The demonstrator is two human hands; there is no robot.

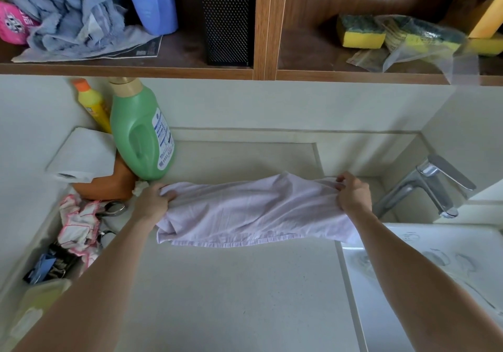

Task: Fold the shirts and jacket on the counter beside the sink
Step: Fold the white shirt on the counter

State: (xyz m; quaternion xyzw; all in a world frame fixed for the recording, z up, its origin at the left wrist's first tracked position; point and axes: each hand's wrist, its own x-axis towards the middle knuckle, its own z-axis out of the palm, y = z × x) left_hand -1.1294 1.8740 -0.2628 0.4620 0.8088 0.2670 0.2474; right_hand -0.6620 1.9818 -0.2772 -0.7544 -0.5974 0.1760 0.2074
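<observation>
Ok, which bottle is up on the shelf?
The blue bottle, in the left shelf compartment; the green bottle and the orange-capped yellow bottle stand below on the counter.

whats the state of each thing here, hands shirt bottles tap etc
shirt, bunched lengthways, stretched between both hands
left hand, gripping the shirt's left end
right hand, pinching the shirt's right end
green bottle, upright, cap on
tap, no water running
paper roll, lying on its side

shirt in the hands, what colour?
Pale lilac, nearly white, plain with no print. The shirt shows best in the head view, the only one.
</observation>
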